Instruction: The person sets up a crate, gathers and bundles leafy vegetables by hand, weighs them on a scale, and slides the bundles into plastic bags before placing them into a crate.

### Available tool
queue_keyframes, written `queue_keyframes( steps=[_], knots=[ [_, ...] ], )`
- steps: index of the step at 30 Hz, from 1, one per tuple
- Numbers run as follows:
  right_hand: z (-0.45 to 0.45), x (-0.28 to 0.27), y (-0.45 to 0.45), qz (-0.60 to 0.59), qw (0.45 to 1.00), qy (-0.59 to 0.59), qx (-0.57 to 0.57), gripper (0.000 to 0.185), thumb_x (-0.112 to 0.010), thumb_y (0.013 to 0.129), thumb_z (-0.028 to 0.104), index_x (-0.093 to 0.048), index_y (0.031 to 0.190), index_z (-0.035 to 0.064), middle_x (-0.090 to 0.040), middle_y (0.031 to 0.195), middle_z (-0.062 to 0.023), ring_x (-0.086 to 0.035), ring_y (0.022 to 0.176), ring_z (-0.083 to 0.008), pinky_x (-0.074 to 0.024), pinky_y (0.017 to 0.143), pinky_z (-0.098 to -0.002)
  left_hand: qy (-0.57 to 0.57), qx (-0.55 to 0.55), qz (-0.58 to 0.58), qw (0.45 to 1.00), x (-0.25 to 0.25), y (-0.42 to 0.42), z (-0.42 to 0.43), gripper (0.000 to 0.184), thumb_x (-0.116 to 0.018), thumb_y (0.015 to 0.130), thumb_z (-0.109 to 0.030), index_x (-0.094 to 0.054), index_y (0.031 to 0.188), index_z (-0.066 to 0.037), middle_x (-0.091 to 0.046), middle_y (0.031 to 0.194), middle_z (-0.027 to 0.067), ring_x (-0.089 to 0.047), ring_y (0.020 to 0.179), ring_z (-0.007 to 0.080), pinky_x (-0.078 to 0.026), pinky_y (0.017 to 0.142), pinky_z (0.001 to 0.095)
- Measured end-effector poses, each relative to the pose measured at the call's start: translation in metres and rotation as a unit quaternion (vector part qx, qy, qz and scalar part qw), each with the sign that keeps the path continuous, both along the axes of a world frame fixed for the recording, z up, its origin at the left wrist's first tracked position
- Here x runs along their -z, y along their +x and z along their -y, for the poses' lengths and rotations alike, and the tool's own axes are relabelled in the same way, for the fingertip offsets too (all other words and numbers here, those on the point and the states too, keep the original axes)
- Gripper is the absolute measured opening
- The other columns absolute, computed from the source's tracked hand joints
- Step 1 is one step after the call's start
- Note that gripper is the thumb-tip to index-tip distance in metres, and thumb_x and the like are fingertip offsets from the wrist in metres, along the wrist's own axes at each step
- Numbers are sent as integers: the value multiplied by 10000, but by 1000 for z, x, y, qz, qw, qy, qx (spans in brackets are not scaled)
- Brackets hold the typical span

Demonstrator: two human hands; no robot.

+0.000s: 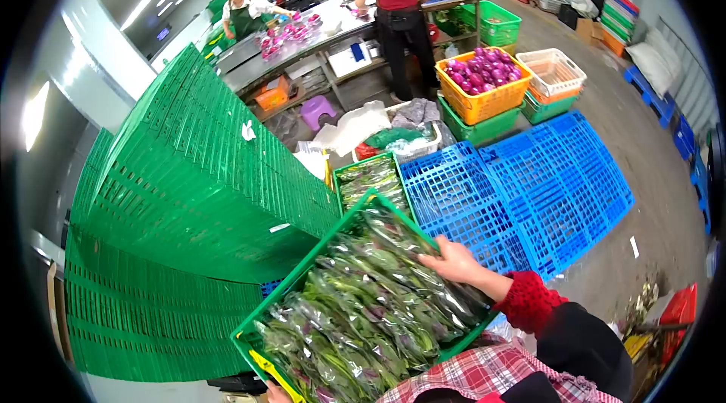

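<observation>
Holding the green crate in front of the body, I have the right hand on its right-hand rim, thumb over the inside and the fingers curled in around the edge. Those fingers look closed on the rim, though their tips are out of my sight. Only a sliver of the left hand shows at the bottom of the view, by the near left corner, so I cannot tell how far its fingers are bent or what they grip.

The crate sits just below the second green crate in my view, between the tall stack of green crates on the left and the blue pallets on the right. Whether anything supports it underneath is hidden.

I judge the shell stiff and the full load fairly heavy, so I would trust opposite rims and stay level. The bagged greens look soft and easily bruised; their glossy plastic would probably slide if I tilted, and the thumb should not press into them.
</observation>
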State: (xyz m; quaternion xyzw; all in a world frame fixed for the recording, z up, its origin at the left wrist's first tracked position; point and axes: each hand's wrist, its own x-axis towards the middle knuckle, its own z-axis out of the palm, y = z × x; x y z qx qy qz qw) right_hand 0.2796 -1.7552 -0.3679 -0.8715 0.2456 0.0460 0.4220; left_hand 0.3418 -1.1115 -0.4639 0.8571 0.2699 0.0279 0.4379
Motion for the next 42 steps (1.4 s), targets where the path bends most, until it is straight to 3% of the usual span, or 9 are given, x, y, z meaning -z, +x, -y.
queue_keyframes(
  steps=[10, 22, 23, 25, 27, 35, 37, 41, 42],
  knots=[
    [46, 10, 242, -39, 979, -56, -194, 617, -598, 863, 537, -464, 1039, -40, -638, 875, -267, -638, 820, -423, -486, 713, -501, 10, -163, -52, 985, 2, 26, 134, 552, -485, 981, -418, -562, 653, 19, -525, 548, 20, -485, 478, 173, -381, 466, 368],
    [135, 179, 390, -154, 954, -2, -259, 600, -658, 833, 498, -535, 1023, -58, -629, 935, -272, -625, 910, -395, -476, 815, -444, -55, -343, -48, 937, 36, 64, 293, 464, -508, 971, -392, -592, 776, 21, -537, 569, 0, -486, 503, 146, -381, 469, 330],
    [140, 176, 420, -204, 939, 17, -276, 605, -667, 826, 502, -548, 994, -66, -629, 925, -268, -628, 908, -372, -476, 809, -436, -83, -393, -31, 915, 48, 66, 310, 457, -519, 964, -414, -604, 820, 11, -516, 549, -12, -466, 468, 127, -348, 427, 309],
    [152, 197, 469, -236, 924, 20, -301, 611, -662, 833, 510, -578, 969, -80, -640, 913, -236, -630, 884, -312, -477, 788, -416, -151, -440, -150, 873, 70, 52, 328, 479, -501, 975, -410, -635, 894, 43, -628, 739, 59, -566, 564, 148, -466, 504, 313],
    [165, 206, 512, -232, 913, 23, -335, 640, -662, 832, 515, -604, 1014, -97, -656, 920, -233, -638, 862, -315, -489, 773, -399, -158, -462, -220, 845, 101, 31, 352, 452, -521, 968, -446, -636, 803, -41, -499, 560, -30, -436, 439, 77, -312, 394, 241],
    [194, 245, 674, -187, 924, -95, -319, 674, -665, 828, 537, -648, 1030, -106, -678, 875, -160, -636, 769, -231, -505, 744, -366, -265, -500, -118, 816, 204, 134, 526, 448, -553, 950, -431, -611, 844, 1, -517, 668, 0, -433, 558, 106, -331, 481, 294],
    [210, 284, 711, -122, 931, -131, -318, 614, -617, 870, 544, -647, 1005, -54, -585, 750, -50, -511, 643, -148, -421, 587, -327, -238, -496, -124, 826, 242, 152, 548, 450, -550, 953, -412, -596, 851, 24, -492, 654, 23, -396, 576, 131, -362, 520, 340],
    [249, 365, 793, -176, 908, -128, -359, 630, -560, 909, 553, -655, 1087, -43, -576, 808, -60, -528, 704, -145, -438, 626, -331, -233, -472, -78, 847, 326, 185, 588, 492, -552, 944, -440, -555, 864, 45, -520, 637, 63, -440, 583, 162, -407, 552, 369],
    [297, 440, 836, -126, 898, -162, -389, 635, -553, 912, 553, -652, 1116, -39, -607, 855, -83, -572, 774, -175, -460, 674, -336, -265, -469, -82, 839, 339, 193, 594, 493, -555, 941, -450, -555, 870, 37, -546, 631, 91, -480, 564, 206, -412, 542, 382]
  ],
)
